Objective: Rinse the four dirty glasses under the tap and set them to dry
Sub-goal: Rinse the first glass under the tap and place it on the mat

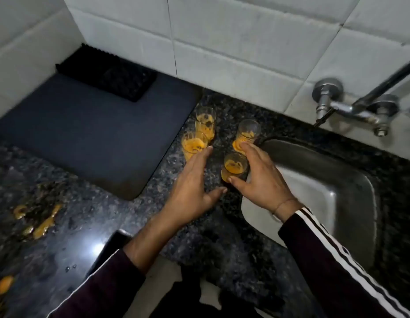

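Note:
Several small glasses smeared with orange residue stand upright on the speckled granite counter, between a dark mat and the sink. The nearest glass (235,166) sits between the thumb and fingers of my right hand (261,180). The thumb tip touches its lower side, and the fingers run fairly straight past it to the base of the far right glass (248,130). My left hand (192,187) is spread open and holds nothing, its fingertips beside the left glass (193,144). Another glass (205,118) stands behind that one.
A steel sink (314,180) lies to the right, under a wall tap (351,109). A dark blue-grey mat (96,134) covers the counter on the left, with a black ribbed tray (107,74) at its back. Orange spill patches (38,221) mark the near left counter.

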